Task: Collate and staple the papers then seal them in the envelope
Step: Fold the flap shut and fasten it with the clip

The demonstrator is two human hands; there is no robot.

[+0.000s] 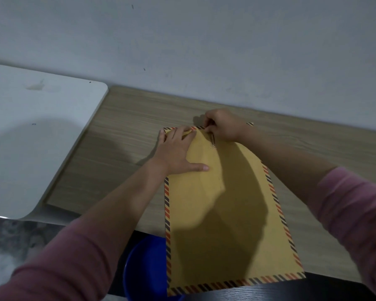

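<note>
A large yellow-brown envelope (221,213) with a red-and-dark striped border lies lengthwise on the wooden table (128,127), its near end hanging over the table's front edge. My left hand (178,151) lies flat on its far left part, fingers spread, pressing the folded flap down. My right hand (224,124) is at the far edge, fingertips pinched at the flap's small metal clasp (213,141). The papers are not visible.
A white rounded board (30,137) covers the table's left side. A blue bowl-like container (146,266) sits below the table's front edge, partly under the envelope. A grey wall rises right behind the table. Bare wood shows to the right of the envelope.
</note>
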